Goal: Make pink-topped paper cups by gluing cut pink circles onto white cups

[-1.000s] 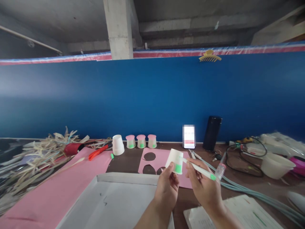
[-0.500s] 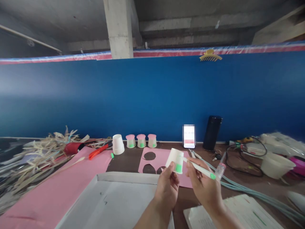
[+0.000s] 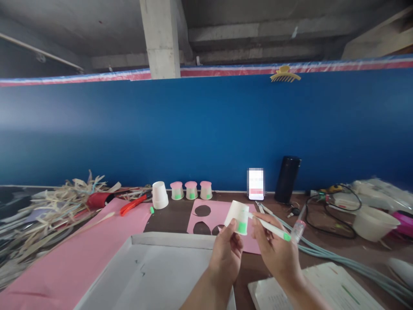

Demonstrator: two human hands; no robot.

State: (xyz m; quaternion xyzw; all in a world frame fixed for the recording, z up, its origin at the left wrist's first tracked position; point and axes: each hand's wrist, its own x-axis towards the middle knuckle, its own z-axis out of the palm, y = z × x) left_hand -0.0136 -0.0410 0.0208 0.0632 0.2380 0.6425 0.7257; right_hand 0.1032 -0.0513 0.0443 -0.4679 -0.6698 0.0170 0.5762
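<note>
My left hand [image 3: 226, 249] is closed around a white paper cup [image 3: 235, 214], tilted, with its wider rim downward. A green patch marks the cup's side near the rim. Between the fingers of my right hand [image 3: 278, 247] is a white marker [image 3: 271, 227] with a green end, its tip at the cup's side. Behind, three cups [image 3: 191, 191] stand upside down, each with a pink paper top and a green patch. Left of them is a stack of plain white cups [image 3: 160, 196]. A small green cap [image 3: 152, 210] lies on pink paper.
Pink paper with round cutouts [image 3: 209, 206] lies behind my hands. A white shallow tray [image 3: 171, 267] is at front left, beside a red-handled cutter [image 3: 134, 205] and paper strips [image 3: 71, 202]. A phone [image 3: 256, 184], black bottle [image 3: 288, 180], cables [image 3: 338, 256] and notebook [image 3: 332, 286] are rightward.
Almost nothing differs. Both hands keep their hold, and the marker tip stays at the cup's side.
</note>
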